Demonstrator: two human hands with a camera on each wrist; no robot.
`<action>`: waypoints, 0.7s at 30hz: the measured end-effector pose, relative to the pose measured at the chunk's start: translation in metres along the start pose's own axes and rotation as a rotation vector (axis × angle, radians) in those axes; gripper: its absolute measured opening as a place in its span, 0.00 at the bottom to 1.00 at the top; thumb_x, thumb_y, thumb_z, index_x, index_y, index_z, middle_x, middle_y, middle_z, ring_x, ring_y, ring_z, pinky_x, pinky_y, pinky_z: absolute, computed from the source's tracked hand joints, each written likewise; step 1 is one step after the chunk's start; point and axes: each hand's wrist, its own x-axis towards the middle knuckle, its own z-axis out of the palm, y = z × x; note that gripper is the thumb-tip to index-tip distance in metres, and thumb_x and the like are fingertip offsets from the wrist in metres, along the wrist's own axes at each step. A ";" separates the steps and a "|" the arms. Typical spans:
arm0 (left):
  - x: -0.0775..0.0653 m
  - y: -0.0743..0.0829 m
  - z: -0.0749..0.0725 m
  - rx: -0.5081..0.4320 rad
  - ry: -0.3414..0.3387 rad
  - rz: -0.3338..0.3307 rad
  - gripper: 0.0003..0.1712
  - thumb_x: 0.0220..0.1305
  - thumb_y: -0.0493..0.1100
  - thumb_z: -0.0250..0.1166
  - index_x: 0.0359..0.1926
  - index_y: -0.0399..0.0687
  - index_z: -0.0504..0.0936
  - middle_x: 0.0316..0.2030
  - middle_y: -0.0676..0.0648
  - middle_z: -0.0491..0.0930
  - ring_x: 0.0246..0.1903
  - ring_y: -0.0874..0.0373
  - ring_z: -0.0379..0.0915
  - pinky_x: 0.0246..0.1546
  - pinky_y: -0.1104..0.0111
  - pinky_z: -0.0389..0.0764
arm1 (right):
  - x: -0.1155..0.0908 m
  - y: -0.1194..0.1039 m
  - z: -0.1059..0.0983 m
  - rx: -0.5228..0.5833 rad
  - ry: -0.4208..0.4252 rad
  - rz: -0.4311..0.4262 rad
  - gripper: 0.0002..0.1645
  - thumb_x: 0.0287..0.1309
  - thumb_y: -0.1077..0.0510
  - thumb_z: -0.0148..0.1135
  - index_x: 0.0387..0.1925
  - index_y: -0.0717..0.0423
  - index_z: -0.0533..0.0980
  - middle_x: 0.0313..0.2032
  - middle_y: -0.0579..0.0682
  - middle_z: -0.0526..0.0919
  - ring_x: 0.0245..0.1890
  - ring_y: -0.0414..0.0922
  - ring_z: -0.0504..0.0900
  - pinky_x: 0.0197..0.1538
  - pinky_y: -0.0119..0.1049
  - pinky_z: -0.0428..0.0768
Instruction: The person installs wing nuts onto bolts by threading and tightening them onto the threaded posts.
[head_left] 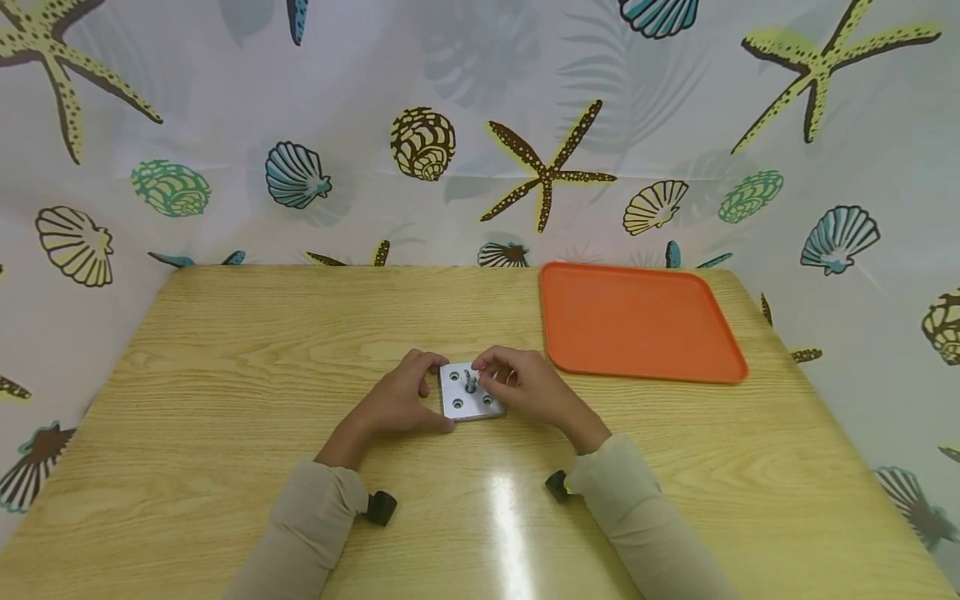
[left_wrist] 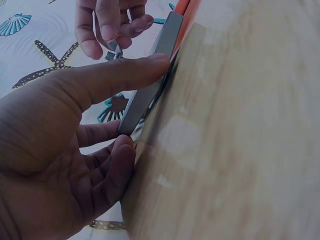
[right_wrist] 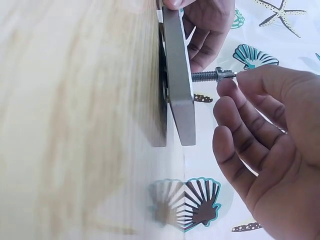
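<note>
A square metal plate (head_left: 472,407) with several holes lies on the wooden table, its left side between the thumb and fingers of my left hand (head_left: 401,402). In the left wrist view the thumb presses on one edge of the plate while the fingertips touch the opposite edge. A threaded stud (right_wrist: 202,76) stands out from the plate's face, with a small wing nut (right_wrist: 224,74) near its free end. My right hand (head_left: 531,385) pinches the wing nut between thumb and index fingertip; the other fingers are loosely curled and hold nothing.
An orange tray (head_left: 637,321) lies at the back right of the wooden table (head_left: 262,333), beyond my right hand. A cloth with shells and starfish (head_left: 360,75) hangs behind the table and along its sides. Light glares off the table near its front.
</note>
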 end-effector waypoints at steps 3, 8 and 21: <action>0.000 0.000 0.000 0.000 -0.005 -0.003 0.50 0.44 0.51 0.82 0.67 0.52 0.68 0.54 0.47 0.69 0.42 0.55 0.67 0.40 0.66 0.69 | 0.000 0.000 0.000 0.018 -0.017 0.000 0.10 0.65 0.60 0.63 0.48 0.54 0.80 0.34 0.49 0.86 0.32 0.38 0.79 0.38 0.30 0.78; 0.000 0.001 0.000 -0.001 -0.007 -0.006 0.50 0.44 0.52 0.82 0.67 0.52 0.68 0.55 0.47 0.69 0.43 0.55 0.68 0.41 0.65 0.70 | 0.001 0.000 0.000 0.042 -0.038 -0.004 0.14 0.64 0.60 0.64 0.51 0.56 0.79 0.35 0.50 0.86 0.30 0.37 0.79 0.34 0.29 0.78; 0.002 -0.001 0.001 0.003 -0.005 -0.013 0.50 0.44 0.52 0.82 0.68 0.52 0.68 0.57 0.48 0.69 0.43 0.55 0.67 0.41 0.66 0.70 | 0.000 -0.001 0.000 0.024 -0.095 0.008 0.19 0.66 0.60 0.61 0.58 0.55 0.78 0.38 0.51 0.85 0.32 0.38 0.80 0.37 0.30 0.79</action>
